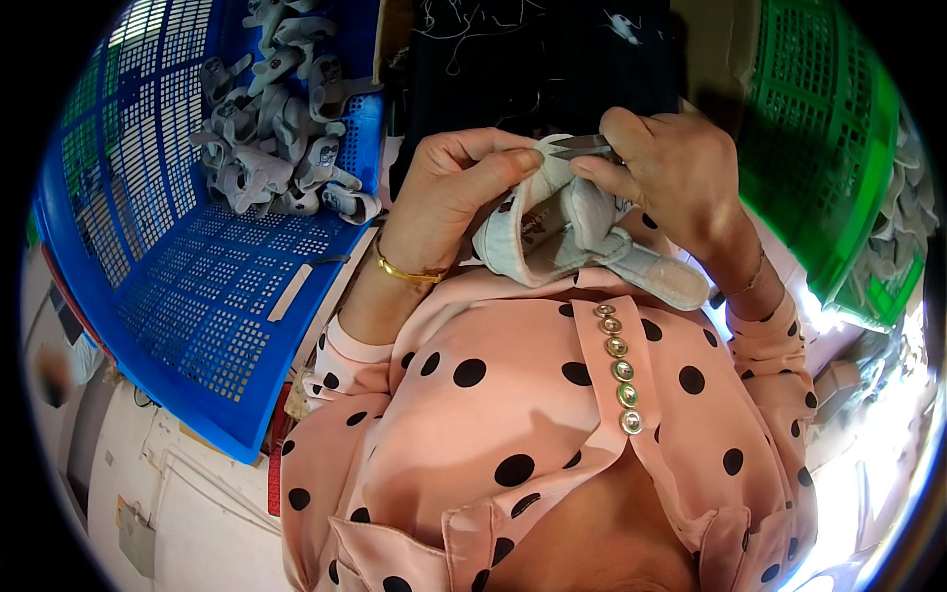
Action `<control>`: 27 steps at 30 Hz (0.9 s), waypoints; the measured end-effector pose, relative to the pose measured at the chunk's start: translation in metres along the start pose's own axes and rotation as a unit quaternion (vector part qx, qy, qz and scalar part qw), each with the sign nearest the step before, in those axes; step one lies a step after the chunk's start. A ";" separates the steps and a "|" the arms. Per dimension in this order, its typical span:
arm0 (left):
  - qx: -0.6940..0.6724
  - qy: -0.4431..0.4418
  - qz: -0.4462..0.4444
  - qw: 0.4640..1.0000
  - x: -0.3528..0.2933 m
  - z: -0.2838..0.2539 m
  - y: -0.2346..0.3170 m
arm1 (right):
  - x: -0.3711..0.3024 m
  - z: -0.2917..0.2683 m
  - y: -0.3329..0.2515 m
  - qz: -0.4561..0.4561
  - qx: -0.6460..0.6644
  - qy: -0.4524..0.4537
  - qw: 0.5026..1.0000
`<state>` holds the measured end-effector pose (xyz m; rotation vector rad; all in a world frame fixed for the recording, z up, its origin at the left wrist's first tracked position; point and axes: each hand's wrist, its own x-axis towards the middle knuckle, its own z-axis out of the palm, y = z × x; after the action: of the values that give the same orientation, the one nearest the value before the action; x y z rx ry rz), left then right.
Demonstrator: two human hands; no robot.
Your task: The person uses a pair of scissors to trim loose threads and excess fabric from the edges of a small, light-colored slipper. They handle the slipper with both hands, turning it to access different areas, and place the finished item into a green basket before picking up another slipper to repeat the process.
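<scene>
A pale grey shoe upper (513,242) with a padded strap hangs in front of my chest. My left hand (444,197) is closed on its top edge, pinching it between thumb and fingers. My right hand (681,168) grips a pair of thread snips (580,147). The metal blades point left and lie against the rim of the upper, close to my left fingertips. Whether a thread is between the blades is too small to tell. My right thumb is close to the upper, whose strap end (671,280) hangs out below my right hand.
At my left stands a blue perforated plastic basket (197,296) with a pile of grey shoe uppers (281,123) at its far end. A green perforated basket (819,138) is on the right, with more grey pieces (893,227) beyond its side. Loose pale threads (473,25) lie on dark cloth ahead.
</scene>
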<state>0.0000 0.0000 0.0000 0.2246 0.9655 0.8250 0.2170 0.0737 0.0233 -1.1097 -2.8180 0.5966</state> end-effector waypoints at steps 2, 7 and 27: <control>-0.003 0.001 0.004 1.000 0.000 0.001 -0.001 | 0.000 -0.001 0.000 -0.003 -0.005 0.005 1.000; 0.006 0.014 0.006 1.000 0.001 0.002 -0.001 | 0.002 -0.001 0.002 -0.030 -0.015 0.017 0.999; 0.056 0.034 0.024 0.998 0.002 0.007 -0.008 | 0.015 0.025 0.034 0.125 0.099 0.132 0.978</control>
<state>0.0100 -0.0025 -0.0015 0.3194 1.0753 0.8275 0.2231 0.0980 -0.0139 -1.3968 -2.3588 0.6712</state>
